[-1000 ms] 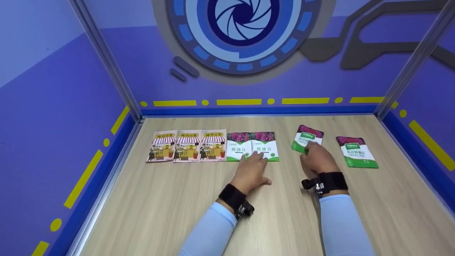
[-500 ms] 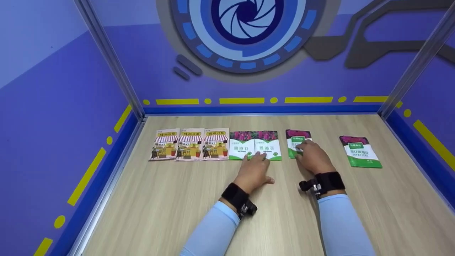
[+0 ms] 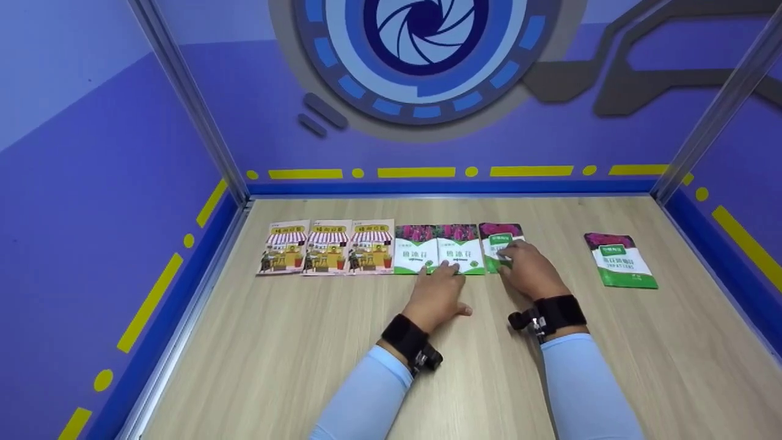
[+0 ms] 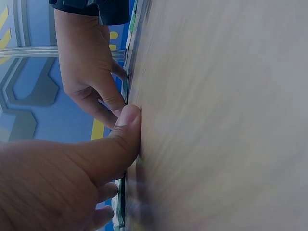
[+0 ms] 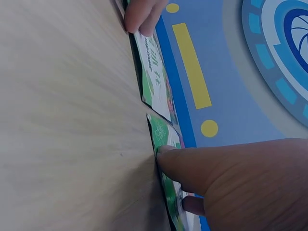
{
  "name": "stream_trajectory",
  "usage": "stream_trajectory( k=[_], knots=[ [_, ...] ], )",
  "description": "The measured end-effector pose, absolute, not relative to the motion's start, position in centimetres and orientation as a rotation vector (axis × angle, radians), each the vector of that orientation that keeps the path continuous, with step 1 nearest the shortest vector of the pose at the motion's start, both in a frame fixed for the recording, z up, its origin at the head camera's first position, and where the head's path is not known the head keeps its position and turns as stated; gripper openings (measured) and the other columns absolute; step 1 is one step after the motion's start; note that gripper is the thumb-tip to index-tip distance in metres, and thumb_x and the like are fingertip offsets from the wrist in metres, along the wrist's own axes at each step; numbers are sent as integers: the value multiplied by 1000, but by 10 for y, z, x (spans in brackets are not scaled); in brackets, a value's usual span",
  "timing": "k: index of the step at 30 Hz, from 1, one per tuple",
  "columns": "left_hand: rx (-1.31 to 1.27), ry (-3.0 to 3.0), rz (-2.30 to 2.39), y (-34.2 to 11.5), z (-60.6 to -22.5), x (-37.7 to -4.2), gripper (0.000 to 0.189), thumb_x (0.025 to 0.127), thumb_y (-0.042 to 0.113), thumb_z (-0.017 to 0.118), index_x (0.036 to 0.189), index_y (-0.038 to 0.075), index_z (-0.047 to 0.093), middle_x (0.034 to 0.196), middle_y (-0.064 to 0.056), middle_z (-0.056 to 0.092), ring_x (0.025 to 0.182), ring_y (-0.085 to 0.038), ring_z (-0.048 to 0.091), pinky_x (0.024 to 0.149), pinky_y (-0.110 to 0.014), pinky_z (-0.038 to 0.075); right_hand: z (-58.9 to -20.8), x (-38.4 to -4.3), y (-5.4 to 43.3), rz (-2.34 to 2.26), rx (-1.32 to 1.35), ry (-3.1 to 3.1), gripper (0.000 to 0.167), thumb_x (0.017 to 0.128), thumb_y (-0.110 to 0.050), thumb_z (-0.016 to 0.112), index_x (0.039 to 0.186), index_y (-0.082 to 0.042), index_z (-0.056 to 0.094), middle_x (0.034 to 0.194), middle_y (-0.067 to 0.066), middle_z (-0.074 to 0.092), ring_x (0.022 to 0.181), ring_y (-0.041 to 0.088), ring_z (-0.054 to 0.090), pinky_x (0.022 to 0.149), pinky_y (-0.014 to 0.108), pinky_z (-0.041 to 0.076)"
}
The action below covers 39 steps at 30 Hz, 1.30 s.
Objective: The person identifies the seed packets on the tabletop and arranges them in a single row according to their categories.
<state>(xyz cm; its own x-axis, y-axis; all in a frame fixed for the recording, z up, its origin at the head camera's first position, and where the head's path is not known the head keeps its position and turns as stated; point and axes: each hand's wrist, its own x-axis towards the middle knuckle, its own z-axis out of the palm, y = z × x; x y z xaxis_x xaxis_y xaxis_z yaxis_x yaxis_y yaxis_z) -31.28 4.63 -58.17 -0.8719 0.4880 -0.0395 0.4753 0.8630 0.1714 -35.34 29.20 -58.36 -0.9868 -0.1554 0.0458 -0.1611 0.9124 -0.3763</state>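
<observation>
In the head view my left hand [image 3: 435, 296] rests with its fingertips on the lower edges of two white-and-green seed packets [image 3: 459, 249], its thumb out to the side. Just right of them, a seed packet with a dark pink flower top [image 3: 502, 235] lies flat under my right hand [image 3: 533, 272]. The right wrist view shows the right thumb [image 5: 180, 166] and a fingertip pressing on this packet's front. There, a narrow gap parts it from the neighbouring white-and-green packet [image 5: 156, 72]. The right hand covers its lower right part in the head view.
Three pink shop-front packets [image 3: 327, 247] stand in line at the left of the row. Another pink-flower packet [image 3: 622, 261] lies apart on the right, slightly turned. Purple walls [image 3: 293, 153] enclose the wooden table [image 3: 305, 366] at the back and sides.
My right hand has slid the pink-flower packet left, close to the row, and the packet has turned from tilted to nearly straight. My left hand stays on the white-and-green packets.
</observation>
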Motion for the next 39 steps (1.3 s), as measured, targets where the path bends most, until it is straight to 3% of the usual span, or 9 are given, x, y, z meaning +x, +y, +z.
stream_trajectory(
  k=[10, 16, 23, 32, 39],
  knots=[
    [779, 2959, 205, 47, -580, -312, 78, 95, 61, 84, 159, 20, 68, 179, -2, 50, 171, -28, 42, 139, -63, 34, -586, -354, 293, 648, 280, -3016, 40, 109, -17, 75, 144, 1, 75, 155, 29, 63, 149, 51, 59, 126, 66, 49],
    [835, 2970, 173, 48, -578, -310, 77, 96, 58, 84, 160, 18, 66, 180, -2, 49, 171, -27, 42, 138, -63, 36, -578, -353, 309, 717, 194, -3015, 44, 112, -22, 71, 150, 1, 70, 159, 30, 59, 151, 53, 55, 127, 70, 46],
    [863, 2961, 179, 52, -577, -307, 78, 101, 59, 80, 165, 19, 61, 181, -1, 47, 172, -25, 39, 140, -61, 34, -563, -338, 355, 779, -36, -2962, 49, 114, -23, 64, 154, 5, 64, 162, 38, 52, 150, 62, 49, 124, 77, 43],
    [898, 2905, 251, 60, -578, -301, 80, 103, 62, 76, 168, 18, 57, 183, -2, 44, 173, -26, 37, 141, -59, 33, -552, -316, 411, 829, -545, -2938, 64, 114, -27, 57, 165, 10, 47, 163, 51, 39, 147, 75, 38, 120, 84, 38],
    [992, 2917, 198, 64, -581, -296, 79, 98, 65, 80, 162, 21, 64, 181, 1, 48, 171, -26, 40, 138, -60, 38, -552, -311, 421, 860, -804, -3025, 60, 112, -23, 45, 155, 17, 51, 159, 56, 33, 150, 79, 29, 117, 103, 15]
  ],
)
